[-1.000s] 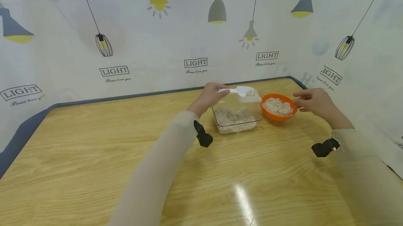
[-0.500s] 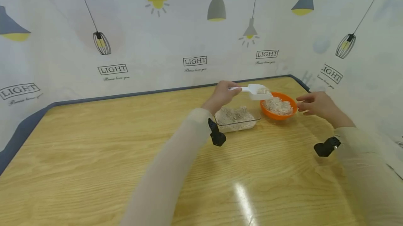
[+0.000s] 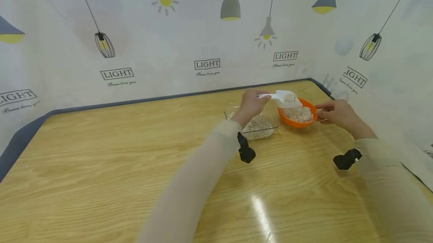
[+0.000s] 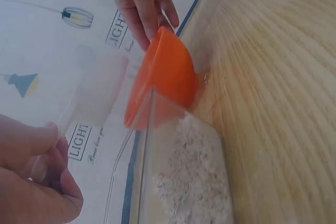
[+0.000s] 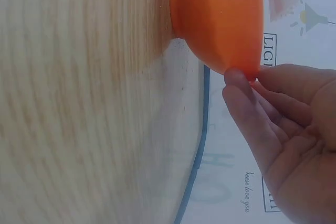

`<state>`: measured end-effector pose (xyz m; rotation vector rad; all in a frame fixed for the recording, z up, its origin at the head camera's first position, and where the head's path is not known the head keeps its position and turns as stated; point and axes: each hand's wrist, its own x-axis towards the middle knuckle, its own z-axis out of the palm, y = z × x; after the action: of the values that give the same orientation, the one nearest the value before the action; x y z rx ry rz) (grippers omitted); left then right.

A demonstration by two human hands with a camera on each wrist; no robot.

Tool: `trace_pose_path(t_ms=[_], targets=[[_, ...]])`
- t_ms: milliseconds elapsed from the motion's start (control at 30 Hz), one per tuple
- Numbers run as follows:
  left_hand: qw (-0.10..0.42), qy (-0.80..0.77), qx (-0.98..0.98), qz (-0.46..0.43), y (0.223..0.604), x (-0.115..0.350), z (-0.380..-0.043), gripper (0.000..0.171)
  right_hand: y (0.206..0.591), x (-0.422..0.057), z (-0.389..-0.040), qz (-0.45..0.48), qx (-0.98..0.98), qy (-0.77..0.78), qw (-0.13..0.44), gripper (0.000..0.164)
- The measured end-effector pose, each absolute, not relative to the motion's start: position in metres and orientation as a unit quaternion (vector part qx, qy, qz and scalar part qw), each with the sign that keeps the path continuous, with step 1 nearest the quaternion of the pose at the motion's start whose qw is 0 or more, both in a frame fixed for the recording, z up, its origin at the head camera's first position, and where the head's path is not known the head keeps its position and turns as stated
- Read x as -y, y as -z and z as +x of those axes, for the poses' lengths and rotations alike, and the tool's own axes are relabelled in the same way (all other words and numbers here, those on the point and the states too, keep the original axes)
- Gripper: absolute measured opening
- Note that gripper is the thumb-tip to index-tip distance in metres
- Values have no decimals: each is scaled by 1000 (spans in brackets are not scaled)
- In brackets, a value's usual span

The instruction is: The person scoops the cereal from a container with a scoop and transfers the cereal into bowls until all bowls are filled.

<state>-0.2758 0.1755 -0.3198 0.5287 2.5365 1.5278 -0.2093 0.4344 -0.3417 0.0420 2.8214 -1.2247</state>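
Note:
My left hand point(image 3: 250, 106) pinches the handle of a white scoop point(image 3: 288, 105) loaded with oats. The scoop is held over an orange bowl point(image 3: 297, 123), its front lip above the oats point(image 3: 300, 113) inside. At the bowl's right side, my right hand point(image 3: 339, 113) pinches the rim between thumb and fingers, as the right wrist view shows at the bowl's edge point(image 5: 226, 24). A clear glass container point(image 3: 260, 134) of oats stands left of the bowl, partly hidden by my left hand and wrist. In the left wrist view the scoop point(image 4: 100, 90) looks blurred and pale.
All this stands on a wood-grain table point(image 3: 135, 167) with a dark blue edge point(image 3: 162, 98) along the back. A pale wall covering point(image 3: 162, 40) printed with lamps rises behind and at the right. Black cameras sit on both wrists.
My left hand has carried the loaded scoop rightward, from above the glass container to over the bowl. My right hand, close beside the bowl before, now grips its rim.

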Motion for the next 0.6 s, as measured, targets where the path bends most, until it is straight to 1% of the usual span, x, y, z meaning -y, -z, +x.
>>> trace_pose_path(t_ms=[300, 433, 600], targets=[[24, -487, -851, 194, 324, -191, -271, 23, 342, -434, -209, 9, -918, 396, 27, 41], [19, -484, -851, 203, 326, -195, -267, 22, 342, -433, -209, 12, -917, 398, 27, 42], [12, -452, -858, 244, 325, -196, -263, 22, 342, -433, -209, 14, -918, 395, 27, 41]])
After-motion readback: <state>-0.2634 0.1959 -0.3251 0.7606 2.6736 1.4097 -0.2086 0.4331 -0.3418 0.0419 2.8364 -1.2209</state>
